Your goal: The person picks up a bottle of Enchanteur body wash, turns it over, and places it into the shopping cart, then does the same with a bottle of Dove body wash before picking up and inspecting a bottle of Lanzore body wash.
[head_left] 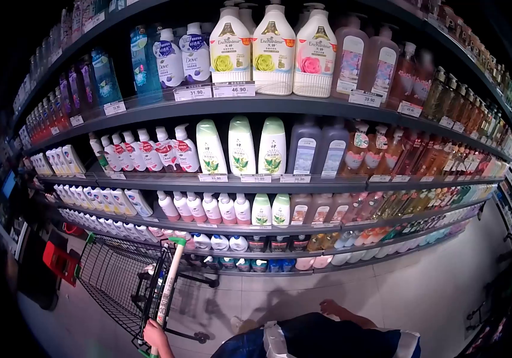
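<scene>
A shopping cart (113,280) is noted at 8 o'clock in the view, on the floor tiles (417,286) before shelves (256,107) of bottles (241,146). Its handle bar (169,280) is clasped at the near end by the left hand (155,337), with the fingers wrapped round it.

Judged: the wire frame is stiff, light while near-empty and easily rolled, and is best gripped at the bar.

The right hand (329,308) is seen at 5 o'clock, off the cart. Its finger spread cannot be told. The left hand is cut off by the frame edge. Cart contents and wheels are hard to make out.
</scene>
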Demonstrator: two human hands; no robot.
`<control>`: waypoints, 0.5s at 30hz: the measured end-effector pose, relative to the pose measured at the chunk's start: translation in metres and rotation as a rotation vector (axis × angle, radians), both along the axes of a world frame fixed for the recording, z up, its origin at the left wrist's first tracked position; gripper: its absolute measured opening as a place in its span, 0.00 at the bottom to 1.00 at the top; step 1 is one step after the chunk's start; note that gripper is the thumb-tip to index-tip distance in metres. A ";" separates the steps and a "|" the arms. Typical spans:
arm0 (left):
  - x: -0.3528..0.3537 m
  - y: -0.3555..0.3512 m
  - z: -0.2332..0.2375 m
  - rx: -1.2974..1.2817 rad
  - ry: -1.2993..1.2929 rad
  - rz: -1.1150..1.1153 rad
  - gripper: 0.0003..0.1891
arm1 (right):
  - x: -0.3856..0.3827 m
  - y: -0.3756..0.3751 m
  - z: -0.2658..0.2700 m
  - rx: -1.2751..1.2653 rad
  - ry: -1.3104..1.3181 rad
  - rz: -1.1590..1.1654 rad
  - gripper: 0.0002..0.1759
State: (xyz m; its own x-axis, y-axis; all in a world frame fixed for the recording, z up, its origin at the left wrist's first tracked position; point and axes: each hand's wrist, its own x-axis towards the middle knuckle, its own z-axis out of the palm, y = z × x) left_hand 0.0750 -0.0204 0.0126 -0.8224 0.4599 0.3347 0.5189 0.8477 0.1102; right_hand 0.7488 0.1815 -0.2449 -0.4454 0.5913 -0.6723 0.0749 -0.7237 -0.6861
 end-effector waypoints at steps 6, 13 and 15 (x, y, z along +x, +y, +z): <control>0.028 -0.011 0.006 0.001 0.043 -0.011 0.19 | -0.043 0.158 0.186 0.938 -0.245 -0.107 0.13; 0.045 -0.016 0.042 -0.028 0.192 -0.210 0.17 | -0.130 0.218 0.561 1.444 -0.152 -0.208 0.14; 0.042 -0.019 0.037 -0.054 0.101 -0.184 0.18 | -0.158 0.210 0.664 1.717 -0.201 -0.231 0.14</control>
